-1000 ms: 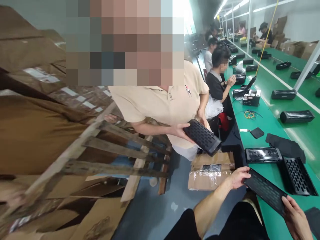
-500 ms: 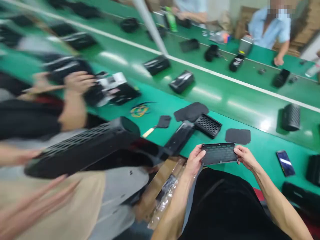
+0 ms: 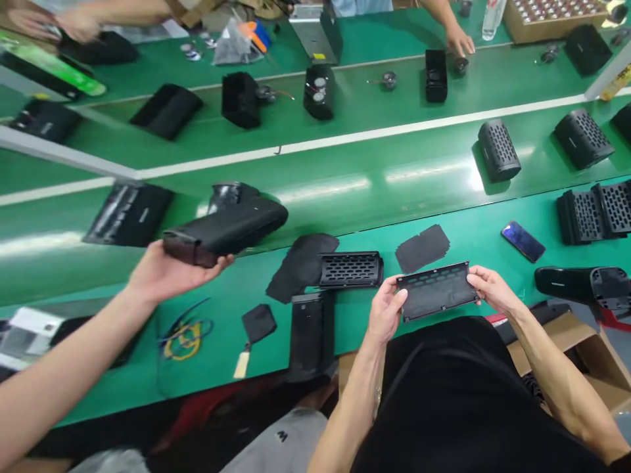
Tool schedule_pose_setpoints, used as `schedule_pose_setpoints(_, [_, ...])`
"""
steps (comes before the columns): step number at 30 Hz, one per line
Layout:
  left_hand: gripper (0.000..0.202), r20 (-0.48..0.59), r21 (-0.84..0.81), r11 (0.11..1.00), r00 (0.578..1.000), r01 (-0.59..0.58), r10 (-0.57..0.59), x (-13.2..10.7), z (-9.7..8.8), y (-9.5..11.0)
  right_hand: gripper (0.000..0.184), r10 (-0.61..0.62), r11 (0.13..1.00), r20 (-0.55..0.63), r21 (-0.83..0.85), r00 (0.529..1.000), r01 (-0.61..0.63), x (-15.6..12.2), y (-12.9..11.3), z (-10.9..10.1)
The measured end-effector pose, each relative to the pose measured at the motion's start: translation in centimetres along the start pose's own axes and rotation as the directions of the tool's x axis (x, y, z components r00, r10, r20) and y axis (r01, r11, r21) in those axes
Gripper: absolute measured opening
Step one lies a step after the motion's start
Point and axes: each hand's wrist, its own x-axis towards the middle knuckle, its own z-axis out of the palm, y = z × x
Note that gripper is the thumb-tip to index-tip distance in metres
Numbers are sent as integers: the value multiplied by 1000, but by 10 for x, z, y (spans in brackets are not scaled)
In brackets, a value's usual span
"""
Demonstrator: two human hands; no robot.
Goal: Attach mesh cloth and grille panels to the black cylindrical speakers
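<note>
Black panel (image 3: 436, 293) spans left hand (image 3: 384, 312) and right hand (image 3: 493, 290), both pinching.

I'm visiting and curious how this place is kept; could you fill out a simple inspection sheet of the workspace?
Surface: green bench, partly covered.
Work pieces: black panel held up; grille cover and black sheet lying nearby.
Clutter: phone on the bench.
Hands: left hand and right hand grip opposite ends of the black panel.
Cables: yellow and blue coil, loose on the bench.
Surroundings: a co-worker's hand holds a black housing; cardboard box at lower right.
</note>
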Motion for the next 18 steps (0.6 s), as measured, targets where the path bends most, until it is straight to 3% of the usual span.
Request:
schedule_pose_setpoints(5, [55, 1, 50, 998, 999, 35, -35, 0, 5, 2, 42, 65, 995, -129, 81, 990, -54, -5, 11, -1])
schedule_pose_setpoints(8, [55, -1, 18, 998, 999, 54, -54, 0, 3, 1, 33, 66, 992, -121, 116, 990, -52, -4, 13, 1])
schedule_pose_setpoints(11, [59, 87, -113, 973, 977, 201, -192, 8, -2, -1, 32, 41, 995, -91, 99, 995, -32, -2, 10, 2])
schedule_pose_setpoints(12, [63, 150, -144, 943, 949, 299, -277, 13, -4, -2, 32, 31, 996, -96, 89, 995, -23, -2, 7, 2])
schedule_pose_setpoints(14, [70, 303, -141, 849, 839, 509, -452, 26, -2, -4, 38, 31, 998, -51, 53, 998, -28, -1, -2, 0])
schedule_pose_setpoints(16, [65, 452, -84, 743, 689, 664, -566, 41, 5, -5, 49, 48, 999, 82, -1, 995, -48, 3, -13, -2])
schedule_pose_setpoints(18, [56, 578, 22, 641, 514, 767, -634, 51, 13, -5, 52, 40, 998, 197, -61, 980, -28, 8, -20, -7])
